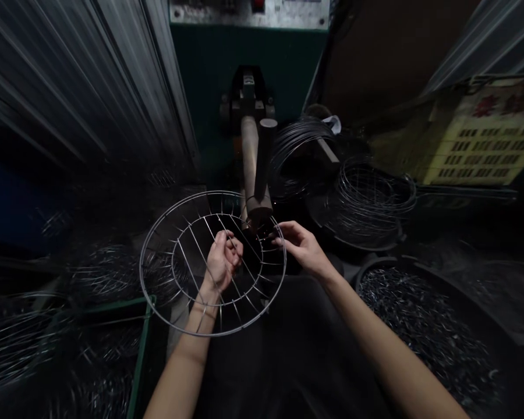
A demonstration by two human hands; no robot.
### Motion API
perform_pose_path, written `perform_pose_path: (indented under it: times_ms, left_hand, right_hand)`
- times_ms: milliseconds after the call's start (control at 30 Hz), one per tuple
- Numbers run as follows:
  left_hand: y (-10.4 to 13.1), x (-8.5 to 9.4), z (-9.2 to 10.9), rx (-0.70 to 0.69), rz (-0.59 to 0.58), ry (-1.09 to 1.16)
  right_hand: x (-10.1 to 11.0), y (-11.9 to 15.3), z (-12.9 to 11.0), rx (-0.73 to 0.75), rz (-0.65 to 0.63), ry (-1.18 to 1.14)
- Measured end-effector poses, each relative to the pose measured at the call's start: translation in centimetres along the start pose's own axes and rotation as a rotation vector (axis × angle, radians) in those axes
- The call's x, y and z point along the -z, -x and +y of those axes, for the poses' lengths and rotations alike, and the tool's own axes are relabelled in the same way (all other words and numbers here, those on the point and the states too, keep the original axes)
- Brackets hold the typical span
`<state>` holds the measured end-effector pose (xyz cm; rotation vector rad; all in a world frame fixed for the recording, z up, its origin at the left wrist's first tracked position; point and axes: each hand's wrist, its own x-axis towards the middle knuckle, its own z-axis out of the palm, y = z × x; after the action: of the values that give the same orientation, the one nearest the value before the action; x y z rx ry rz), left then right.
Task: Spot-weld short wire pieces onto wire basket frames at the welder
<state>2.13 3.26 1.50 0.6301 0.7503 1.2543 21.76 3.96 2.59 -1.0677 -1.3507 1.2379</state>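
Note:
A round wire rack (218, 335) with a double outer rim, an inner ring and straight cross wires hangs tilted in front of me. My left hand (226, 256) is behind its cross wires, fingers curled closed around the wires near the middle. At the right rim, my right hand (297, 241) has thumb and fingers pinched together; whatever lies between the tips is too small to make out. Close to those fingertips, the thick metal arms (257, 174) of a green machine (205, 75) meet at the rack's far right edge, with tiny bright specks there.
A black tub (367, 265) of short metal pieces (423, 326) is at right. Behind it lie wire rings (375, 192), a wire coil (301, 137) and a yellow crate (484, 151). A green-edged bin (142, 355) and blurred wire parts (105, 270) are at left, below corrugated sheeting (91, 75).

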Motion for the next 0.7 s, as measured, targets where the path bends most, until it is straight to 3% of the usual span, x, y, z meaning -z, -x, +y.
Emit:
perform_pose_path:
  times_ms: [333, 500, 700]
  left_hand:
    - [0.0, -0.7, -0.3, -0.115, 0.114, -0.014]
    - [-0.1, -0.6, -0.5, -0.141, 0.116, 0.032]
    - [-0.1, 0.3, 0.3, -0.036, -0.033, 0.031]
  right_hand:
    - [-1.1, -2.8, 0.3, 0.025, 0.065, -0.054]
    - [-0.8, -2.1, 0.3, -0.005, 0.042, -0.088]
    - [-0.4, 0.0, 0.5, -0.056, 0.025, -0.079]
